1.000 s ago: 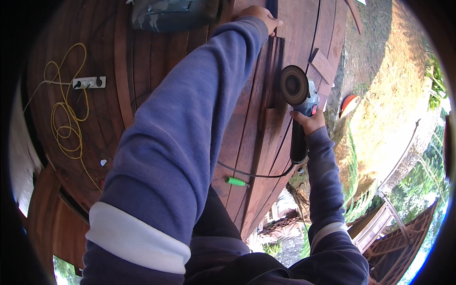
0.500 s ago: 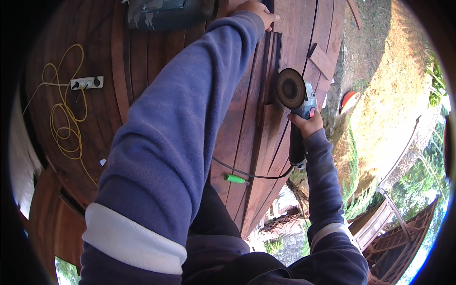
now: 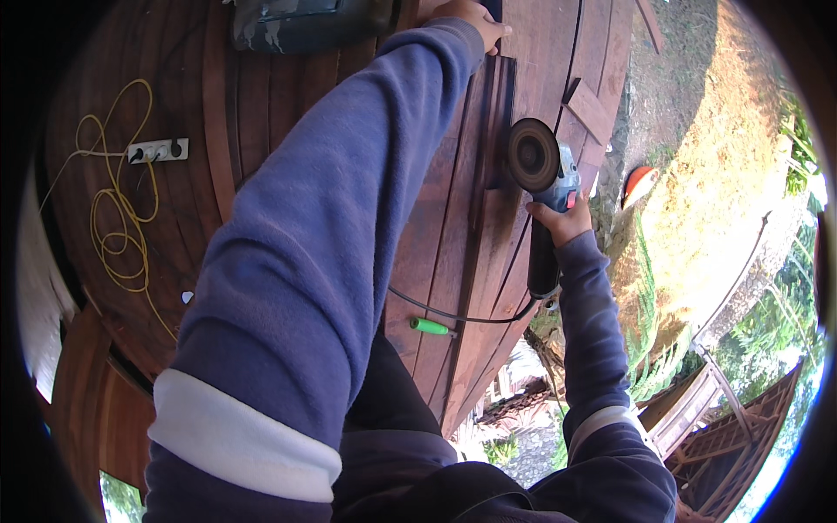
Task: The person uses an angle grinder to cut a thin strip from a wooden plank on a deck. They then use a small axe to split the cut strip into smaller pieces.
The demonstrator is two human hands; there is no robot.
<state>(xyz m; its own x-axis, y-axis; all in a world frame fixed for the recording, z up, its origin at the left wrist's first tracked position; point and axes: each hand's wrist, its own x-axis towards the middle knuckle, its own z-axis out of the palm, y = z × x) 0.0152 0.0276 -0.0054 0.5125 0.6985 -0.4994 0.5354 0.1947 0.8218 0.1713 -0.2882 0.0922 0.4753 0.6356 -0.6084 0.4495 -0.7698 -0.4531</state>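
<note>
My right hand (image 3: 568, 218) is wrapped round an angle grinder (image 3: 568, 174), its thumb across the tool's neck. The grinder's round, brown, worn disc (image 3: 533, 155) faces up and stands over the wooden planks, beside a dark wooden strip (image 3: 500, 105). A black cord (image 3: 462, 319) runs from the grinder's rear to the left, behind my left sleeve. Far ahead, at the top edge, my left hand (image 3: 475, 22) rests on the planks by the far end of that strip. Its fingers are bent; what they grip is partly hidden.
A green-handled tool (image 3: 429, 326) lies on the planked surface (image 3: 436, 261). On the left are a white power strip (image 3: 159, 151) and a coiled yellow cord (image 3: 125, 222). A dark container (image 3: 305, 26) stands at the far left, a loose board (image 3: 588, 111) near the right edge. Beyond is sunlit ground.
Almost nothing differs. The grinder and my right hand have shifted very slightly away from me; my left hand stays in place.
</note>
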